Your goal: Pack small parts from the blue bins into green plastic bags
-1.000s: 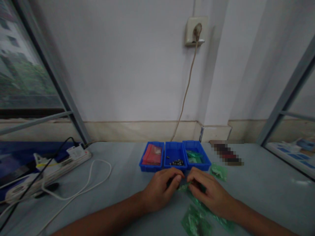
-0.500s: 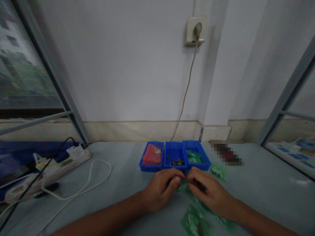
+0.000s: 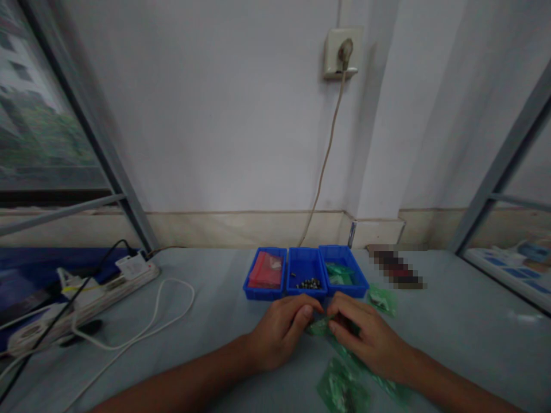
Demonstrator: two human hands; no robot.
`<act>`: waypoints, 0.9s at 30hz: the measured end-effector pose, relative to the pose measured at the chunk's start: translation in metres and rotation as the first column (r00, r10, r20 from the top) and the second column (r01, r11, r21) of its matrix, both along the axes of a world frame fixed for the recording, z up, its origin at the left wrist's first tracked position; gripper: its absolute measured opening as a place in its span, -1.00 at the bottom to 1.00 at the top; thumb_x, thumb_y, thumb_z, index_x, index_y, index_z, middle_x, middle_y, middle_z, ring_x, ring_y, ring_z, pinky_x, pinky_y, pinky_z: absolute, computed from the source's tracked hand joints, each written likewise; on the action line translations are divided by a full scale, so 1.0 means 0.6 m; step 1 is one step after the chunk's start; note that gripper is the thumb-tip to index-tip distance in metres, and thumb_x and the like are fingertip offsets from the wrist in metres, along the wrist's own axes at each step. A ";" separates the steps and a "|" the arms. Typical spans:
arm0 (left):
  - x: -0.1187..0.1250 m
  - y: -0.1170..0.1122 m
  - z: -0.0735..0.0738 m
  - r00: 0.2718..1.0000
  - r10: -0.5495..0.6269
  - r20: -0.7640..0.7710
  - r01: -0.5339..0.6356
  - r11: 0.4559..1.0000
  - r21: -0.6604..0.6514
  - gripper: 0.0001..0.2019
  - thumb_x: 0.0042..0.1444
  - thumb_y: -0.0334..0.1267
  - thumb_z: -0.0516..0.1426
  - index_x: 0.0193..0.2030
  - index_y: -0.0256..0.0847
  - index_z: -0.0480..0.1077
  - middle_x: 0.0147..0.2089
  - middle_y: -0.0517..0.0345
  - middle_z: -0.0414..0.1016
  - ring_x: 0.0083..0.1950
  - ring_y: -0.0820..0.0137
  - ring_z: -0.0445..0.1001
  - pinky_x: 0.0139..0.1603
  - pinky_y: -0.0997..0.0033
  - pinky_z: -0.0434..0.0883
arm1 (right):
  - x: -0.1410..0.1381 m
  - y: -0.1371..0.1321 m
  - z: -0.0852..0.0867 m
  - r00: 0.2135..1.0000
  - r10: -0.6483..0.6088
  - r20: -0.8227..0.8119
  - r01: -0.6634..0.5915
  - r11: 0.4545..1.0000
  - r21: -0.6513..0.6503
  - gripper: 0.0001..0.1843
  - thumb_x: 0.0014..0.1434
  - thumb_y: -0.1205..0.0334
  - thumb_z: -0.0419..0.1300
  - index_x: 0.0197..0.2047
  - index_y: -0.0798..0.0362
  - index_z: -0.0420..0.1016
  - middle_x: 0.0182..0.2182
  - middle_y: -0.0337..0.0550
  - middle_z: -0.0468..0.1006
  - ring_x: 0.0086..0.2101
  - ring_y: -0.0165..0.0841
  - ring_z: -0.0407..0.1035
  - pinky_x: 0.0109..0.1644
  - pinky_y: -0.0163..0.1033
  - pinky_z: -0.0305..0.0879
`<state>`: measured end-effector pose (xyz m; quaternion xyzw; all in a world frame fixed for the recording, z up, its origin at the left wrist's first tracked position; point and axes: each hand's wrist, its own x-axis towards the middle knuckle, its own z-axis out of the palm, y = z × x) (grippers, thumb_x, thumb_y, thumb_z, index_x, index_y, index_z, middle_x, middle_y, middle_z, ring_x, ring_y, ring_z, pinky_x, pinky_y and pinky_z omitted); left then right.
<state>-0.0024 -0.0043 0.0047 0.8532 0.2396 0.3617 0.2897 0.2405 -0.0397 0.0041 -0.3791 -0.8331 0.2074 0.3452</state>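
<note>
Between my two hands is a small green plastic bag, just in front of the blue bins. My left hand has its fingers curled and closed on the bag's left side. From the other side my right hand pinches the same bag with thumb and fingers. Parts of the bag are hidden behind the fingers. More green plastic bags lie on the table under and below my right hand, among them a filled green bag. Another green bag lies beyond the right hand, beside the right bin.
Three blue bins stand in a row: a left bin with red bags, a middle bin with small metal parts, a right bin with green bags. A power strip and white cable lie left. A blurred-out object lies right.
Both hands stay almost in place at the green bag. The left thumb has shifted slightly, and a little more of the bag shows between the hands.
</note>
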 end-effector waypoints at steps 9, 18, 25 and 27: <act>0.003 -0.002 0.005 0.999 -0.028 -0.039 0.029 0.999 0.022 -0.60 0.63 -0.11 -0.13 0.04 -0.19 0.50 -0.12 0.08 0.62 -0.15 0.34 0.58 -0.02 0.43 0.44 | 0.001 -0.003 0.004 1.000 -0.001 -0.001 0.001 1.000 -0.013 -0.86 0.49 0.28 0.12 -0.19 -0.05 0.38 -0.30 -0.26 0.40 -0.32 -0.32 0.35 -0.24 -0.26 0.24; 0.005 0.004 -0.005 0.957 -0.030 -0.289 0.071 0.989 0.132 -0.68 0.61 -0.15 -0.09 -0.08 -0.18 0.43 -0.16 0.09 0.57 -0.12 0.30 0.55 -0.02 0.40 0.42 | 0.003 0.004 0.002 0.997 0.018 0.078 -0.020 1.000 0.023 -0.91 0.51 0.25 0.15 -0.12 -0.04 0.44 -0.26 -0.24 0.46 -0.28 -0.31 0.39 -0.18 -0.26 0.26; 0.004 0.003 -0.001 0.962 -0.034 -0.271 0.076 0.986 0.147 -0.66 0.61 -0.14 -0.11 -0.08 -0.18 0.42 -0.16 0.07 0.57 -0.12 0.29 0.55 -0.05 0.39 0.43 | 0.001 0.000 0.006 0.997 0.027 0.071 -0.029 0.999 0.025 -0.90 0.52 0.25 0.14 -0.11 -0.03 0.45 -0.24 -0.21 0.48 -0.26 -0.30 0.41 -0.17 -0.25 0.28; 0.003 0.002 0.002 0.964 -0.045 -0.263 0.086 0.985 0.149 -0.64 0.61 -0.12 -0.13 -0.06 -0.18 0.43 -0.15 0.07 0.57 -0.11 0.28 0.55 -0.03 0.38 0.43 | 0.001 0.000 0.006 0.998 0.016 0.062 -0.018 1.000 0.024 -0.90 0.52 0.26 0.14 -0.11 -0.03 0.45 -0.24 -0.22 0.47 -0.27 -0.30 0.40 -0.18 -0.26 0.27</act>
